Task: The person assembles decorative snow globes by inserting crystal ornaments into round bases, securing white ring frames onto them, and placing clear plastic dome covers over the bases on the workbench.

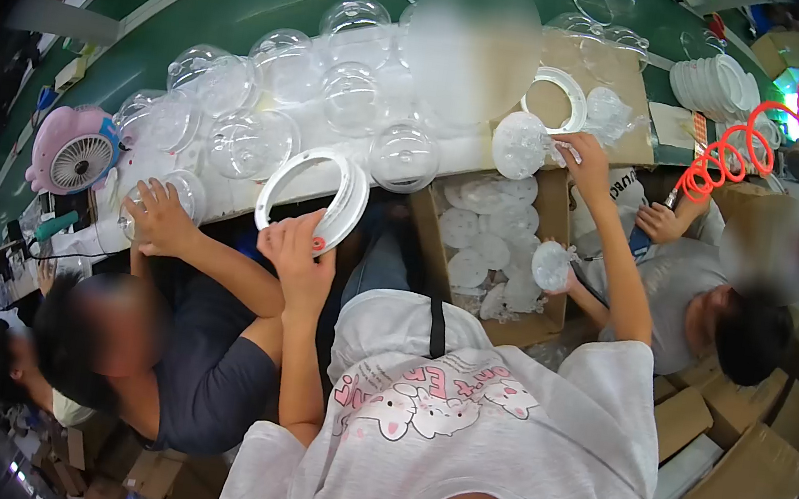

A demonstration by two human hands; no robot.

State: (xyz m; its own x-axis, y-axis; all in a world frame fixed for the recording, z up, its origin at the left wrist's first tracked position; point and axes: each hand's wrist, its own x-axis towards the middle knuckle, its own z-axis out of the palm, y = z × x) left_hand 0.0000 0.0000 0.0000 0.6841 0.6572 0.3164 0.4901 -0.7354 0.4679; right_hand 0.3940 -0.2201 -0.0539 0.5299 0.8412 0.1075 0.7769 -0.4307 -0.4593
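Observation:
My left hand (299, 248) is closed around the lower edge of a white plastic ring (349, 205), which is tilted over the table edge. A round, translucent disc (521, 146) is pinched by its right side in my right hand (583, 161), above an open cardboard box (552, 219). Several similar discs (488, 226) lie inside that box. Another white ring (578, 96) rests on the table beyond my right hand, beside a crumpled clear plastic piece (607, 115). Left of these, a clear dome (405, 157) sits near the ring that my left hand holds.
Several clear domes (349, 97) cover the table's left half. A pink fan (79, 152) stands far left. Co-workers sit on both sides; the one at right holds a blue tool (640, 243) with a red coiled hose (734, 164). White plates (714, 84) are stacked far right; cardboard boxes (747, 487) stand behind.

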